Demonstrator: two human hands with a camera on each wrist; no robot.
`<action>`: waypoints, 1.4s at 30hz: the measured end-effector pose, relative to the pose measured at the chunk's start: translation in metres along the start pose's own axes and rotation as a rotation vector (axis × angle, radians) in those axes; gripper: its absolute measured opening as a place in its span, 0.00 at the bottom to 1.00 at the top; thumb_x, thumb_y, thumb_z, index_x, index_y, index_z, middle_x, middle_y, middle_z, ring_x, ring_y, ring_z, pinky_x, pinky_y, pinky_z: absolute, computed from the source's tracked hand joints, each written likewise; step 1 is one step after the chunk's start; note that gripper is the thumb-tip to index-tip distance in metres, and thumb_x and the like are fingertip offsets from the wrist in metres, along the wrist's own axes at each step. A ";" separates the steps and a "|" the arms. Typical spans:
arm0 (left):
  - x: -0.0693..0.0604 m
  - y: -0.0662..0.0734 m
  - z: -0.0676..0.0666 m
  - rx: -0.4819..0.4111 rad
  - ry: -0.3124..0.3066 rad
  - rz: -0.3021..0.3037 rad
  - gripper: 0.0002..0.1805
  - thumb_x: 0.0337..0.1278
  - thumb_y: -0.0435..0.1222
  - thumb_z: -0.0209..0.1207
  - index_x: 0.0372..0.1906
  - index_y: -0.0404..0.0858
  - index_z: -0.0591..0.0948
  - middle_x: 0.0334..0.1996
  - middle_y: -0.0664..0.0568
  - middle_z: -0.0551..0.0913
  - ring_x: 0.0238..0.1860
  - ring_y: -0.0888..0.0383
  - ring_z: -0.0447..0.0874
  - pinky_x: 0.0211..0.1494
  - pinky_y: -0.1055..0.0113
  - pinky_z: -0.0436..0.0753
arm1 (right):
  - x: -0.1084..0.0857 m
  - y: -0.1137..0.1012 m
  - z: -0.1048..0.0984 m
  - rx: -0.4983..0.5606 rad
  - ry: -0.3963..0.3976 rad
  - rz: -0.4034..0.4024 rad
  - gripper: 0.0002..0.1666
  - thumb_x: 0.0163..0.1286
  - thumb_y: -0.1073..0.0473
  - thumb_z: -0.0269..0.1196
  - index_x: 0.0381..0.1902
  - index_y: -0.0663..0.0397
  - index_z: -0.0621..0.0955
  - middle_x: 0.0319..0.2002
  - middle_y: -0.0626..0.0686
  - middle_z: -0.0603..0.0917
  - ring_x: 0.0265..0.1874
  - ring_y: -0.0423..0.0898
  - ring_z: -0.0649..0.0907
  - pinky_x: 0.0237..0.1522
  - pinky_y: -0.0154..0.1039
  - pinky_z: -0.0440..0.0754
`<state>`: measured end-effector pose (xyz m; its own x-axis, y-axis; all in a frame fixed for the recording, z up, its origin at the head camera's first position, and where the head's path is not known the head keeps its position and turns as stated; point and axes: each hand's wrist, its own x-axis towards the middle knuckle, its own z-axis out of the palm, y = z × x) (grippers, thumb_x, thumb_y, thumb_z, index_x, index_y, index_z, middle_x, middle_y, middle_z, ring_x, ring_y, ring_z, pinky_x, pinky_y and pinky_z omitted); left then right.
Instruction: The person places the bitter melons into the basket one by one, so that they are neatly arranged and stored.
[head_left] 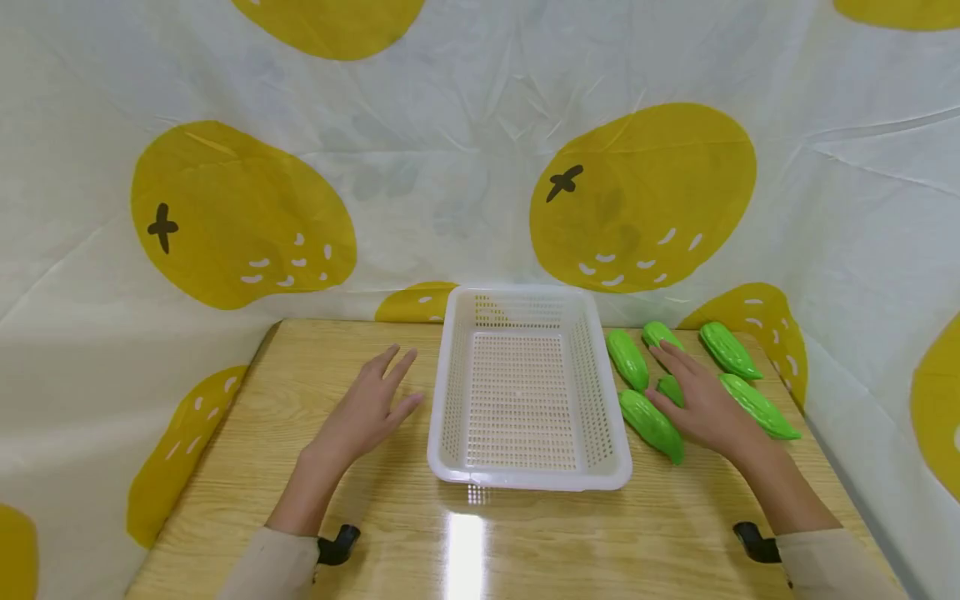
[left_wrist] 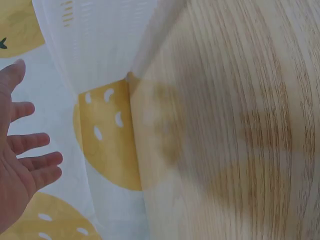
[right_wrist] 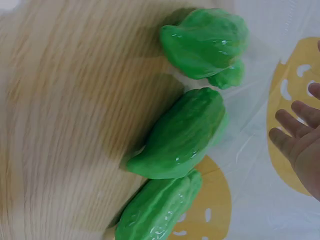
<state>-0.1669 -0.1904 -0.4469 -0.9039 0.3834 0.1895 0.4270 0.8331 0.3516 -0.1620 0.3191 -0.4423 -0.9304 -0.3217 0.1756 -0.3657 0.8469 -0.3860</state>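
Observation:
Several glossy green bitter melons [head_left: 651, 427] with ridged, tapered bodies lie on the right of the table. Over the middle of this group hovers my right hand [head_left: 708, 407], fingers spread, partly hiding one bitter melon [head_left: 670, 388]. The right wrist view shows that hand [right_wrist: 306, 152] apart from the bitter melons [right_wrist: 182, 135], holding nothing. A white perforated plastic basket [head_left: 528, 481] stands at the centre with nothing in it. To its left, my left hand [head_left: 367, 412] is held above the table with fingers extended, gripping nothing; in the left wrist view its fingers [left_wrist: 42, 161] are spread.
The wooden table [head_left: 300, 375] has a light grain and a bright reflection near the front. A white cloth [head_left: 457, 192] with yellow fruit prints hangs behind and at both sides. Dark straps [head_left: 339, 546] sit at the wrists.

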 end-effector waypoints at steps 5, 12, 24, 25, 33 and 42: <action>0.002 0.002 0.004 -0.050 -0.005 0.030 0.40 0.74 0.51 0.59 0.82 0.44 0.60 0.78 0.34 0.59 0.76 0.32 0.61 0.73 0.32 0.72 | -0.002 0.003 0.003 0.003 -0.004 -0.004 0.42 0.75 0.51 0.65 0.78 0.64 0.64 0.75 0.71 0.64 0.71 0.74 0.65 0.65 0.78 0.68; 0.000 0.008 0.005 -0.099 0.011 0.031 0.38 0.73 0.49 0.61 0.81 0.45 0.63 0.75 0.35 0.66 0.73 0.34 0.67 0.72 0.35 0.75 | -0.006 0.009 0.009 0.045 -0.056 0.029 0.43 0.76 0.46 0.64 0.78 0.61 0.64 0.74 0.71 0.66 0.71 0.74 0.66 0.65 0.78 0.68; 0.003 0.017 0.015 -0.207 0.045 0.065 0.35 0.72 0.47 0.63 0.77 0.42 0.69 0.68 0.39 0.74 0.67 0.40 0.76 0.67 0.40 0.82 | -0.013 0.020 0.026 0.127 -0.072 0.057 0.41 0.75 0.49 0.66 0.76 0.66 0.66 0.71 0.71 0.71 0.68 0.71 0.71 0.65 0.73 0.73; 0.003 0.018 0.016 -0.230 0.050 0.071 0.34 0.72 0.46 0.63 0.77 0.41 0.70 0.68 0.39 0.75 0.66 0.40 0.78 0.66 0.41 0.84 | -0.014 0.020 0.027 0.127 -0.072 0.058 0.41 0.75 0.49 0.66 0.76 0.66 0.66 0.71 0.70 0.71 0.68 0.71 0.72 0.66 0.72 0.73; 0.003 0.021 0.024 -0.390 0.029 0.027 0.31 0.72 0.42 0.64 0.75 0.40 0.72 0.65 0.40 0.77 0.53 0.46 0.85 0.55 0.54 0.91 | -0.018 0.022 0.039 0.151 -0.088 0.037 0.41 0.73 0.53 0.68 0.75 0.67 0.67 0.69 0.70 0.73 0.64 0.69 0.78 0.63 0.67 0.79; 0.007 0.024 0.028 -0.476 0.040 0.001 0.29 0.71 0.36 0.64 0.72 0.34 0.74 0.61 0.39 0.80 0.45 0.52 0.88 0.45 0.69 0.92 | -0.020 0.023 0.048 0.126 -0.078 0.010 0.41 0.71 0.55 0.70 0.74 0.67 0.68 0.67 0.72 0.74 0.67 0.73 0.72 0.65 0.72 0.74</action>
<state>-0.1632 -0.1563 -0.4632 -0.9057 0.3610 0.2222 0.3998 0.5536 0.7305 -0.1535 0.3249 -0.4983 -0.9312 -0.3500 0.1022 -0.3523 0.7917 -0.4991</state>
